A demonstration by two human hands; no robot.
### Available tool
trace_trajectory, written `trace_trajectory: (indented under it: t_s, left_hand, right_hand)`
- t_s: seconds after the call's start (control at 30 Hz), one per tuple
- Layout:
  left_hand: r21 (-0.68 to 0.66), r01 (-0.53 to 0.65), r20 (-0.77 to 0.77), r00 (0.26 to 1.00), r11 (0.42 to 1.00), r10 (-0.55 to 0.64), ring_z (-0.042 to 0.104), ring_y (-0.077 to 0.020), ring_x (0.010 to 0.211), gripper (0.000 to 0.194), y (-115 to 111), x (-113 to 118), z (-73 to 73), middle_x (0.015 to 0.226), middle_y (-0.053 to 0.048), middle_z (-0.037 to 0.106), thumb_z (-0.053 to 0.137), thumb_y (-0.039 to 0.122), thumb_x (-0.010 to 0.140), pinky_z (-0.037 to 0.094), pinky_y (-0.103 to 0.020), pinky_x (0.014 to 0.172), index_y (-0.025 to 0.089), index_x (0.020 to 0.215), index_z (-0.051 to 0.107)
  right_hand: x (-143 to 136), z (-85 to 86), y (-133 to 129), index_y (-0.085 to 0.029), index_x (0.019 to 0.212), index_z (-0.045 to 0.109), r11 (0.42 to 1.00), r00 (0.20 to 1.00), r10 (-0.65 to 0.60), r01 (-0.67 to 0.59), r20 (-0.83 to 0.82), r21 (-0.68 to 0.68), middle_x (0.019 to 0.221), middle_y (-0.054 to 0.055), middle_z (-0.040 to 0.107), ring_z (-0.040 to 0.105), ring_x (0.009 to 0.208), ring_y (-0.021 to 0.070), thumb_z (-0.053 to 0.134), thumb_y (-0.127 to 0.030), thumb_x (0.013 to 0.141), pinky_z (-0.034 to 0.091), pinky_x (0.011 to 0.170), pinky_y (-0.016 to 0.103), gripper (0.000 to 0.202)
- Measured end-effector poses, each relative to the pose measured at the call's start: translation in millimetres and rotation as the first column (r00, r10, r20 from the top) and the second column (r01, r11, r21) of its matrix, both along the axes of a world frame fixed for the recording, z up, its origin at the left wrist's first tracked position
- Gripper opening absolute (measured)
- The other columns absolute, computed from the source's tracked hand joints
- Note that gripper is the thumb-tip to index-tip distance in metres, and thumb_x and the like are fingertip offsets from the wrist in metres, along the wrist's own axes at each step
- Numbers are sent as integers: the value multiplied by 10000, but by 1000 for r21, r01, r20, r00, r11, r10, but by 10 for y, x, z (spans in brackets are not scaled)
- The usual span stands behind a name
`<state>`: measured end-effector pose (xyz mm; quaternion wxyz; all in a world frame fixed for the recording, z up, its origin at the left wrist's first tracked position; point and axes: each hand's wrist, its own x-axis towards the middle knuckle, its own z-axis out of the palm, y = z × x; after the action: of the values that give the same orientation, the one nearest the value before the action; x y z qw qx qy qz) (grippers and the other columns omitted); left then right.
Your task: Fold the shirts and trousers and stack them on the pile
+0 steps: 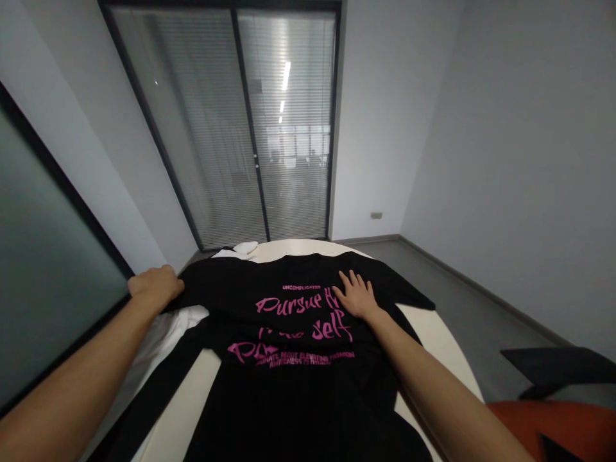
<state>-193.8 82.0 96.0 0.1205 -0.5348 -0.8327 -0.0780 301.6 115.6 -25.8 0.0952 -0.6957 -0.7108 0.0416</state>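
A black T-shirt [308,391] with pink lettering lies spread over a pale table [433,333], its collar edge toward the far side. At the far left, my left hand [156,287] is closed on the end of the shirt's left sleeve, which hangs past the table's edge. My right hand [357,296] lies flat on the right upper part of the shirt with its fingers spread, covering some of the lettering. The fabric is rumpled around the print, so a few words are partly folded out of sight.
White cloth [243,250] lies at the table's far left edge, and more pale material shows below the left sleeve. An orange chair [553,430] with a black armrest [561,369] stands at the right. Beyond the table are a glass partition [289,160] with blinds and grey walls.
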Motion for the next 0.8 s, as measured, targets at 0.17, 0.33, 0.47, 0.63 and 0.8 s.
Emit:
trace_trajectory:
  t_s: [0.17,0.33,0.47,0.63,0.8]
  left_hand:
    - [-59,263,-120,956,963,-269,560,-332,1205,454,246,338,-70,1314,-114,633,468,338,919,433,-454,1012,220,1342,585]
    - [-122,395,-158,898,910,-411,562,-335,1209,529,590,634,-267,1325,-161,627,359,387,978,448,-440,969,190,1455,476]
    - [-140,337,-160,920,931,-357,525,-371,1242,546,781,713,-406,1340,-193,610,327,391,992,434,-494,974,146,1465,448]
    - [-152,304,-167,930,940,-328,533,-377,1203,457,916,714,-451,1306,-215,607,390,366,970,441,-488,958,125,1266,642]
    - [-112,294,-184,933,949,-311,530,-356,1190,464,1007,749,-505,1337,-177,570,421,401,966,457,-456,935,230,1363,589]
  right_hand:
    - [-10,-8,-18,-139,1600,104,998,999,-33,35,-31,43,1618,182,240,224,1486,342,355,-623,955,145,1189,531,845]
    - [-11,16,-45,-145,1599,107,1000,999,-8,9,-49,21,1616,133,272,190,1492,353,342,-606,958,125,1193,547,824]
    - [-20,31,-49,-174,1599,138,1000,999,-9,10,-40,19,1620,115,271,195,1490,359,341,-605,963,118,1192,557,795]
    - [-42,74,-61,-182,1597,174,1000,1000,-10,10,-25,3,1622,103,270,187,1492,367,349,-597,965,120,1190,564,775]
    - [-57,122,-84,-190,1592,200,1000,1000,-11,11,-9,-6,1624,91,270,190,1494,349,340,-587,973,125,1193,550,748]
